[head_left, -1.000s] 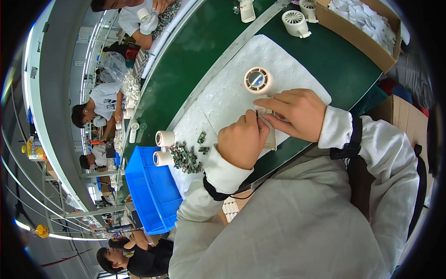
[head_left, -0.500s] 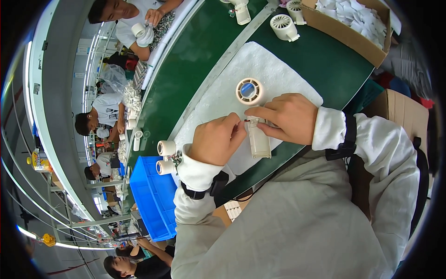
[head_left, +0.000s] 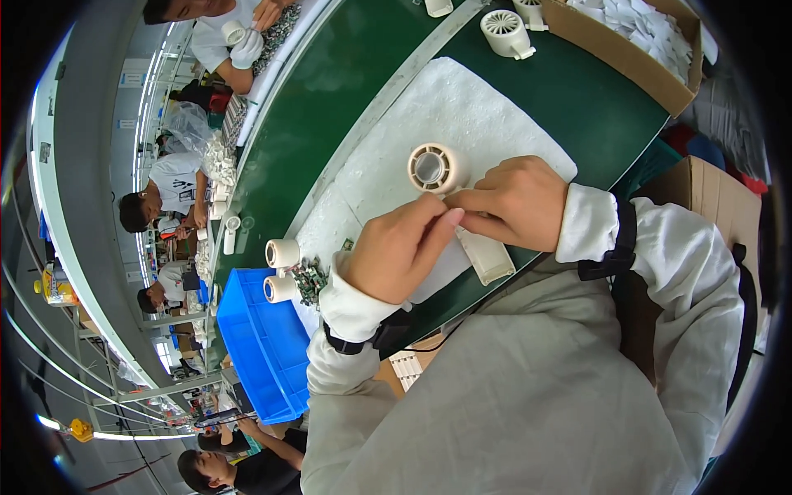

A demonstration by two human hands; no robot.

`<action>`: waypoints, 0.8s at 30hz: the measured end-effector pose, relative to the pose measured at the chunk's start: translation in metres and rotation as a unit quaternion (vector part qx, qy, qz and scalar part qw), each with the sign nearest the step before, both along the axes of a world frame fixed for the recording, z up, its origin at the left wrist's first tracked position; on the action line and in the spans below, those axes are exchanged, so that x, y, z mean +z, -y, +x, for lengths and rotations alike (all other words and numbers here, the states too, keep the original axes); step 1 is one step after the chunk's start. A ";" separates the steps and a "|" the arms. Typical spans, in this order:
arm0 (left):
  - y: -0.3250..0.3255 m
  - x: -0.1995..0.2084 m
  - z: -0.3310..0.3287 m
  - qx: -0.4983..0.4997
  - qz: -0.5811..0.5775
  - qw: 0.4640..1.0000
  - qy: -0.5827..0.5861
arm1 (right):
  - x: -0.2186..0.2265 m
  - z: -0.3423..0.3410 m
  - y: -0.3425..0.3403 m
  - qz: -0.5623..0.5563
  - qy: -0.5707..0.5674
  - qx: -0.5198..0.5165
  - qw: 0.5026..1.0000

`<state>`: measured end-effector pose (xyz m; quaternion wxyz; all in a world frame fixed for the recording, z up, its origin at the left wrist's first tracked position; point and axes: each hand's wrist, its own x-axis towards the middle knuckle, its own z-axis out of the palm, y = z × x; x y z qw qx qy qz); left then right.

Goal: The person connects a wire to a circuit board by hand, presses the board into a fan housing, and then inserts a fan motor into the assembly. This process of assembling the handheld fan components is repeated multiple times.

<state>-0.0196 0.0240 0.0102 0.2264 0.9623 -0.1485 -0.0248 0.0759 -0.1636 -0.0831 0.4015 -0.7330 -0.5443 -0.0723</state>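
Observation:
A cream handheld fan housing lies on a white foam sheet (head_left: pixel 388 165), its round head (head_left: pixel 448 157) pointing away from me. Its handle (head_left: pixel 488 257) slants toward the table's near edge. My left hand (head_left: pixel 400 247) has thumb and forefinger pinched together over the handle's upper part; what is between them is hidden. My right hand (head_left: pixel 520 206) is closed on the same spot from the other side, its fingertips meeting the left ones. The neck of the housing is covered by my fingers.
A blue plastic bin (head_left: pixel 264 346) stands at the left, beside two cream cylindrical parts (head_left: pixel 282 253) and a bunch of small circuit boards (head_left: pixel 310 280). A cardboard box (head_left: pixel 627 49) of white pieces sits far right, near a fan head (head_left: pixel 506 34). Co-workers sit across the green table.
My left fingertips have moved right to meet the right ones over the handle. The handle's lower end has swung to the right, and the round head has tilted left.

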 end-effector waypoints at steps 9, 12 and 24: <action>-0.006 -0.011 -0.015 0.084 0.037 0.993 -0.069 | -0.003 -0.005 -0.003 0.045 -0.004 -0.006 0.999; -0.003 -0.015 -0.013 0.096 0.033 0.992 -0.075 | -0.002 -0.004 -0.002 0.036 0.001 -0.009 0.999; 0.001 -0.041 -0.020 0.104 -0.054 0.993 0.024 | 0.001 -0.010 -0.002 0.013 0.003 -0.061 0.998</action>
